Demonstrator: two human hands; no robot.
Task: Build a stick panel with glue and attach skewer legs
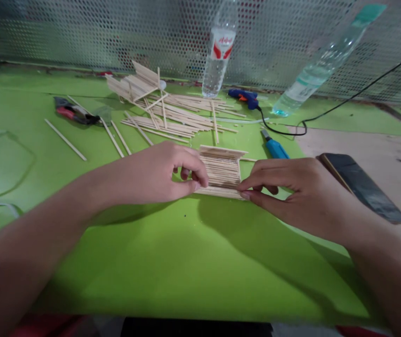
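Observation:
A small panel of wooden sticks [221, 173] laid side by side, with raised stick walls along its far and near edges, rests on the green table. My left hand [177, 171] pinches the near wall at its left end between thumb and fingertips. At the right end of that same wall, my right hand [285, 185] grips it with thumb and forefinger. Both sets of fingertips hide the panel's near corners. Behind it lie many loose wooden sticks [186, 119], and a bigger stick structure [140, 84] with raised sides stands among them at the back left.
A blue glue gun [244, 97] with a black cord lies at the back. Two plastic bottles, one clear [219, 56] and one greenish [306, 84], stand by the perforated metal screen [116, 32]. A blue-handled cutter [276, 147], a phone [362, 187] and dark-handled pliers [76, 111] lie around.

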